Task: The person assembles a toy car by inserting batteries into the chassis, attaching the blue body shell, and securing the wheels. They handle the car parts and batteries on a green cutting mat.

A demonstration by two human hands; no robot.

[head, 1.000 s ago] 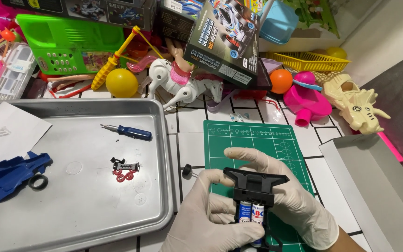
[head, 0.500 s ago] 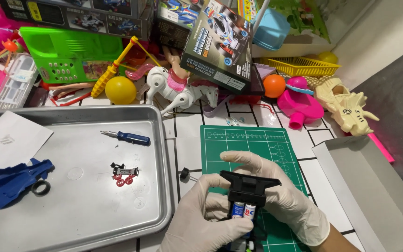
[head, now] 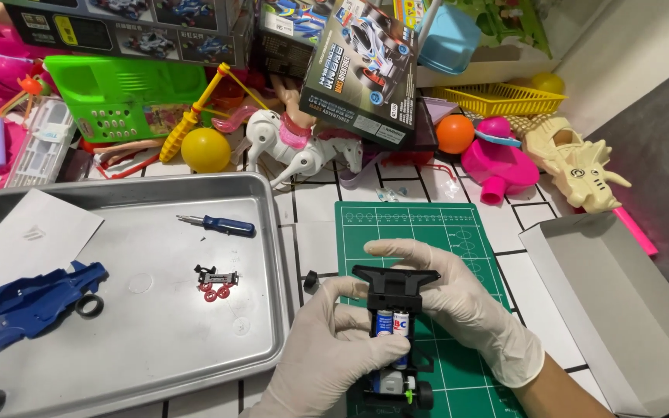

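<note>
**Gloved hands clamp a black toy-car chassis low in the frame**

Both hands in thin, wrinkled whitish gloves; the left hand [head: 327,356] curls closed round the near side of the black plastic chassis [head: 395,325], thumb pressed by two cylindrical batteries [head: 392,323]; the right hand [head: 458,306] wraps the far side, fingers bent over the flat bumper bar; all this sits over the gridded green cutting mat [head: 427,232], lower centre. To the left, a dull metal tray [head: 156,348] carries a blue-handled screwdriver [head: 218,225], small red gears [head: 216,283], a glossy blue car shell [head: 29,303] and a white paper sheet [head: 29,236].
</note>
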